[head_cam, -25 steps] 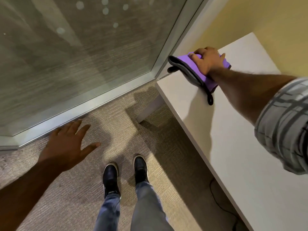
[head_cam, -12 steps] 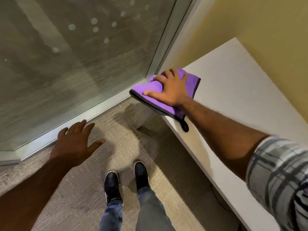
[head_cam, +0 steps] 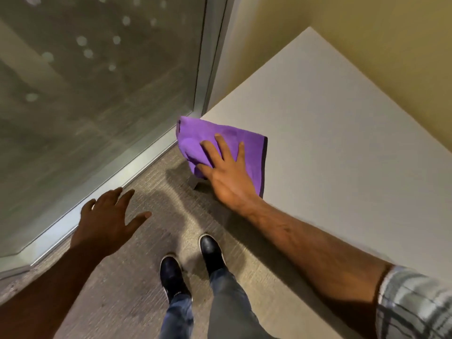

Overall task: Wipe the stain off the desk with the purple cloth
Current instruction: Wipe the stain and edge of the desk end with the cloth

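Right hand (head_cam: pixel 227 172) flat, fingers spread, pressing purple cloth (head_cam: pixel 217 145) at near left corner of tabletop (head_cam: pixel 330 133); part of cloth overhangs edge. Left hand (head_cam: pixel 107 223) open, spread, holding nothing, hanging over floor.

Risk: cloth slides off corner if push continues outward. Stain not visible, so could be missed.

Count: one cloth, one tabletop, two hands.

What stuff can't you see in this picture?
- The stain: head view, none shows on the desk; the purple cloth and right hand may cover it.
- Desk's near corner: hidden under the cloth.
- Right sleeve: cut off by the picture's edge.
- Behind the glass wall: blurred by frosting.
- Left hand: open, holding nothing.
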Motion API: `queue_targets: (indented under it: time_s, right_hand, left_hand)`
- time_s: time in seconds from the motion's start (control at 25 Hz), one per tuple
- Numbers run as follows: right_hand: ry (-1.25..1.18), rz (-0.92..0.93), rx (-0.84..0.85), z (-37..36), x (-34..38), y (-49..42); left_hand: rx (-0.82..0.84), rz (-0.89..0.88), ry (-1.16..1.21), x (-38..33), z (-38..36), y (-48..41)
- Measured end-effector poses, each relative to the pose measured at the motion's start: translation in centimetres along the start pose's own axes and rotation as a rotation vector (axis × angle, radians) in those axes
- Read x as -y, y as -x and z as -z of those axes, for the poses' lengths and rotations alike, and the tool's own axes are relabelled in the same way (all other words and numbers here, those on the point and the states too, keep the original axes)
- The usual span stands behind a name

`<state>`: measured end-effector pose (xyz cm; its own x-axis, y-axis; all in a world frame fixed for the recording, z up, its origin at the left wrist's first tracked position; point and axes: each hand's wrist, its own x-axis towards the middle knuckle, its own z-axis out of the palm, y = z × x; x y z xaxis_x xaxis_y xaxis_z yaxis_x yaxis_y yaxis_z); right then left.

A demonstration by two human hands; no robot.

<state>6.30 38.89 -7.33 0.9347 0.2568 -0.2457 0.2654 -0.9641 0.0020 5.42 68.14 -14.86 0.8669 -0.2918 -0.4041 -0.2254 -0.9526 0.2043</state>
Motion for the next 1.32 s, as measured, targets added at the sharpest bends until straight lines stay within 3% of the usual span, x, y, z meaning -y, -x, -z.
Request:
queue_targets:
  time_s: [0.32,0.64,0.8,1.04,1.32]
  right_hand:
    - [-0.112,-0.036,-0.165,-4.8,-4.8,14.0]
    - [-0.331,-0.367,-0.389,-4.8,-8.3,22.7]
    - [-0.412,-0.699,-0.439,-4.9,-9.2,21.8]
    - [-0.328,-0.772,-0.250,-5.1,-10.0,16.2]
    - [-0.378,-0.881,-0.239,-3.4,-15.2,10.1]
  left_hand:
    - [-0.030,-0.108,0.008,-3.2,0.8,-1.4]
    - [-0.073,-0.162,-0.017,-4.7,3.7,-3.7]
    - [-0.122,-0.179,-0.027,-6.1,5.7,-4.9]
    - [-0.331,-0.259,-0.049,-10.3,8.6,-5.7]
    - [-0.350,-0.356,-0.082,-16.2,11.6,-10.2]
